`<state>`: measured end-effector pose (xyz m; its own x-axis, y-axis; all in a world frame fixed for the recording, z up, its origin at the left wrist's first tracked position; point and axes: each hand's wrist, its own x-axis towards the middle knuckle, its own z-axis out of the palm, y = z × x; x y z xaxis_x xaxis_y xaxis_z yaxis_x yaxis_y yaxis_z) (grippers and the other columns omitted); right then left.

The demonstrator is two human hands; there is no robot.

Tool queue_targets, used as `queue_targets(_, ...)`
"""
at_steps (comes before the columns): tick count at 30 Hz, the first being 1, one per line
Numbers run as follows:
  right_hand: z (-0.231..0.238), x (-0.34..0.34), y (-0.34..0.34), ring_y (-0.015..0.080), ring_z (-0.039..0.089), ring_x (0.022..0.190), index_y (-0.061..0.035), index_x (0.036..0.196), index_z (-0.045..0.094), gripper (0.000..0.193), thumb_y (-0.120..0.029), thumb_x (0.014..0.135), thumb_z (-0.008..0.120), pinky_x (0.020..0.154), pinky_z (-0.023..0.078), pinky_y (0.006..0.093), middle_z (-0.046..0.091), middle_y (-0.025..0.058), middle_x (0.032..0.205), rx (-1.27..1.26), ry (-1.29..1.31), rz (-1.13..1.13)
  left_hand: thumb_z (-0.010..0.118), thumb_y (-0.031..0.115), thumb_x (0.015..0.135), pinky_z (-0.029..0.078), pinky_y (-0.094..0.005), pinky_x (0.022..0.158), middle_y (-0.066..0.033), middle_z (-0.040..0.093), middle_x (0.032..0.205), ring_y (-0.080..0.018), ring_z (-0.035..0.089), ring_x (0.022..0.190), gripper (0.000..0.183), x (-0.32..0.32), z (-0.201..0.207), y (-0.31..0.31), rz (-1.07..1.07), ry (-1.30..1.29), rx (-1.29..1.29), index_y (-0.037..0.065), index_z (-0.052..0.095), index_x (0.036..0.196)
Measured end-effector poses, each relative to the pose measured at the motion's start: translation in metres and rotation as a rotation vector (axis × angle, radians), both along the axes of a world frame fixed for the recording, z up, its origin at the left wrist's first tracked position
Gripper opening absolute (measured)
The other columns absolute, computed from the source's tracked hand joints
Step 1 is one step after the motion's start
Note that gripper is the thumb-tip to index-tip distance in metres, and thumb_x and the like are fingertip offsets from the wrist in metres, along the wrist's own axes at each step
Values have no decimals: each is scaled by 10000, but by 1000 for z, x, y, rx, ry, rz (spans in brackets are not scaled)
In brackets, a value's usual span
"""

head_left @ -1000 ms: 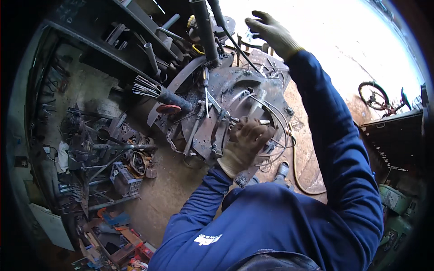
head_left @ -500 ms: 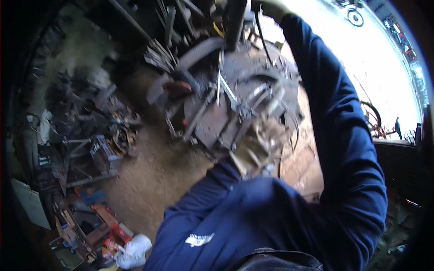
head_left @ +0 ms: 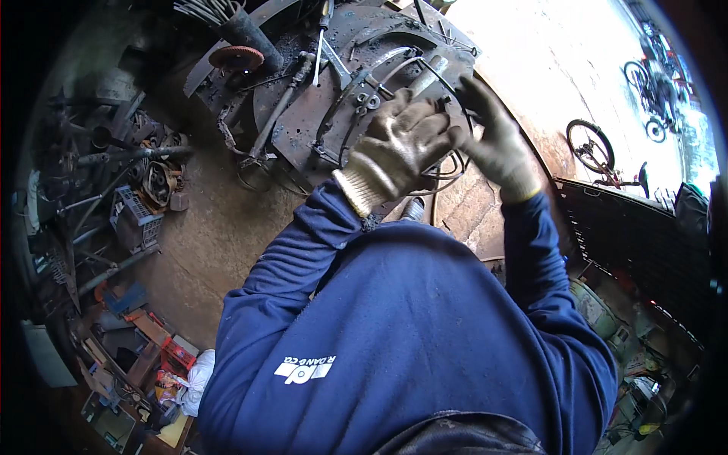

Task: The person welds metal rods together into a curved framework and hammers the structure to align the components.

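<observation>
The left hand is lying over the bent rods by the near right corner of the metal counter, perhaps steadying them; its fingers are curling, but I cannot tell whether its grip is clamping anything. The right hand is hanging just beside it at the right edge, fingers and thumb standing apart, nothing visible between them.

A pale tube is lying just beyond the left fingers. Toward the far left corner, a dark cylinder is keeping thin sticks bunched, presumably for easy reach; a reddish disc is sitting against it.

Clutter is crowding the left edge, while floor is stretching off the near edge, giving the left elbow room.
</observation>
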<state>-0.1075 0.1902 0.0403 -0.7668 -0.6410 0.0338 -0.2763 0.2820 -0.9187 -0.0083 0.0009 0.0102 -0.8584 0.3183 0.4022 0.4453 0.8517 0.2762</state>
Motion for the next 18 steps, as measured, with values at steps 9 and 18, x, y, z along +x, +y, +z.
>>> queue_targets(9,-18,37,1,442,424,1415,-59,1601,234,1414,-520,503,996,1159,420,482,402,284,1524,396,312,-52,679,465,957,514,-440,968,-130,580,1279,-311,601,1106,547,61,2,-55,203,280,189,120,555,1364)
queue_targets(18,-29,30,-14,339,619,1189,-17,1594,220,1226,-282,652,958,943,562,411,522,284,1394,156,-74,-280,720,281,957,540,-448,931,-183,663,1191,-355,656,1089,439,73,-8,-79,469,136,380,46,603,1310)
